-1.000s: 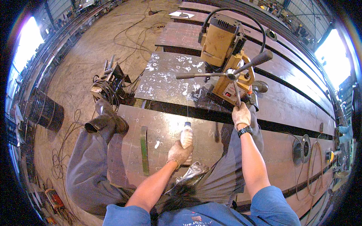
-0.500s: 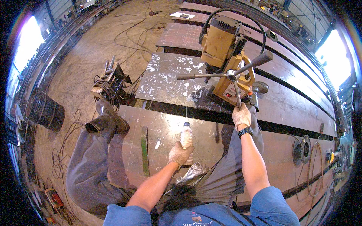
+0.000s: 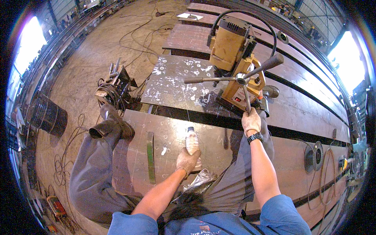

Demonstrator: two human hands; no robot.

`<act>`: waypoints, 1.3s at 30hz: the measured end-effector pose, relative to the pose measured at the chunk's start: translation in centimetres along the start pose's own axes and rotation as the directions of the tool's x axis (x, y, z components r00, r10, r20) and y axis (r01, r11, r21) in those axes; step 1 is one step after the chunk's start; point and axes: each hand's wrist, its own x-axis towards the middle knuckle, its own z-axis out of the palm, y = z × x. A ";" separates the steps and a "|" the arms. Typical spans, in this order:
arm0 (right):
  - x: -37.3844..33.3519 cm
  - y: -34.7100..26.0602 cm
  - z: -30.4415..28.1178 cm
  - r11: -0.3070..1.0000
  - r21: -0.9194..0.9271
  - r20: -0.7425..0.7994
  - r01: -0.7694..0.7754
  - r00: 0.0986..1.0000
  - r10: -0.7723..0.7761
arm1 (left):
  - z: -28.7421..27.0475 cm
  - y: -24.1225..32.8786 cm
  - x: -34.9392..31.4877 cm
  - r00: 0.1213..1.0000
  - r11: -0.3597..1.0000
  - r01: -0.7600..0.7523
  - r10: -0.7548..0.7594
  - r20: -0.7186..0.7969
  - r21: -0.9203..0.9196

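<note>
My left hand [image 3: 188, 159], in a pale work glove, is closed around a clear plastic bottle [image 3: 192, 141] with a dark cap, tipped away from me. A thin bright line, like a jet of liquid, runs from its cap toward the marked steel plate [image 3: 164, 88] ahead. In the same kind of glove, my right hand [image 3: 251, 122] grips the lower spoke of the three-armed feed handle [image 3: 241, 79] on a yellow magnetic drill [image 3: 229, 49]. The drill stands on the marked plate; its cutting tip is mostly hidden behind the handle and body.
Steel plates with dark gaps between them spread ahead and right. A green strip [image 3: 150, 156] lies on the nearest plate. At left are a clamp-like tool with coiled cable [image 3: 113, 88], a black drum [image 3: 49, 114] and loose floor cables. Dark discs [image 3: 313, 157] sit at right.
The bottle and my left hand have shifted slightly left, and the thin line from the cap now reaches farther and slants left. My right hand stays on the feed handle, which looks unmoved.
</note>
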 end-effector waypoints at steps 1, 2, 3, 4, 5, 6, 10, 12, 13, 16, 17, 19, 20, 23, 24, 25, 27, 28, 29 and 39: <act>0.0 0.1 0.1 1.000 -0.003 -0.006 -0.001 1.000 0.001 | 0.1 0.0 0.0 1.000 1.000 0.002 -0.001 -0.007 0.011; 0.1 0.3 0.2 1.000 -0.003 -0.012 0.003 1.000 -0.003 | 0.1 -0.1 0.1 1.000 1.000 -0.001 0.001 -0.007 0.004; 0.2 0.5 0.3 1.000 -0.003 -0.018 0.006 1.000 -0.007 | 0.2 -0.1 0.1 1.000 1.000 -0.004 0.004 -0.007 -0.004; 0.1 0.2 0.3 1.000 -0.002 -0.022 0.013 1.000 -0.013 | 0.2 -0.3 0.2 1.000 1.000 -0.005 0.005 -0.010 -0.013; 0.1 0.0 0.2 1.000 -0.005 -0.006 0.008 1.000 -0.008 | 0.3 -0.6 0.3 1.000 1.000 0.001 -0.002 -0.004 -0.021; 0.1 -0.2 0.1 1.000 -0.009 0.010 0.002 1.000 -0.002 | 0.3 -0.8 0.5 1.000 1.000 0.008 -0.008 0.002 -0.030; 0.0 -0.5 -0.2 1.000 -0.013 0.028 -0.009 1.000 0.009 | 0.2 -0.8 0.5 1.000 0.999 -0.001 0.002 0.008 -0.042; -0.2 -0.5 -0.3 1.000 -0.003 0.010 -0.004 1.000 0.004 | 0.1 -0.4 0.1 1.000 0.995 0.020 -0.018 0.014 -0.097; -0.2 -0.3 -0.3 1.000 0.003 -0.001 -0.002 1.000 0.002 | 0.2 -0.2 -0.1 0.999 0.992 0.029 -0.027 0.018 -0.124; 0.1 0.4 -0.1 1.000 -0.001 0.002 -0.017 1.000 0.017 | 0.5 0.2 -0.7 0.995 0.951 0.072 -0.048 0.088 -0.301; -0.1 -0.2 0.0 1.000 0.004 -0.001 -0.002 1.000 0.002 | 0.8 -0.9 -0.2 0.996 0.949 0.073 -0.054 0.068 -0.306; -0.2 -0.5 0.1 1.000 0.007 -0.016 0.014 1.000 -0.014 | 1.5 -2.0 0.8 0.997 0.948 0.073 -0.063 0.042 -0.310; -0.2 -0.4 0.1 1.000 0.018 -0.019 0.013 1.000 -0.012 | 1.6 -2.0 0.7 0.998 0.961 0.066 -0.059 0.035 -0.267; 0.1 0.3 0.3 1.000 0.031 -0.025 0.004 1.000 -0.003 | 1.6 -1.8 0.6 0.999 0.983 0.047 -0.042 0.029 -0.179; 0.3 0.5 0.4 1.000 0.023 -0.023 -0.003 1.000 0.003 | 1.6 -1.6 0.5 0.999 0.983 0.043 -0.037 0.037 -0.179; 0.3 0.3 0.4 1.000 0.017 -0.017 -0.005 1.000 0.006 | 1.5 -1.7 0.5 0.999 0.983 0.042 -0.035 0.040 -0.179; 0.1 0.1 0.4 1.000 0.024 -0.012 0.003 1.000 -0.003 | 1.4 -1.7 0.7 0.999 0.990 0.041 -0.038 0.024 -0.132; 0.1 0.1 0.4 1.000 0.027 -0.010 0.007 1.000 -0.007 | 1.4 -1.7 0.7 0.999 0.993 0.041 -0.039 0.018 -0.109; 0.0 0.0 0.4 1.000 0.025 -0.011 0.007 1.000 -0.007 | 1.4 -1.7 0.7 0.999 0.991 0.045 -0.042 0.023 -0.125; 0.1 0.3 0.4 1.000 0.023 -0.015 0.013 1.000 -0.013 | 1.5 -2.0 0.7 0.999 0.987 0.029 -0.025 0.027 -0.159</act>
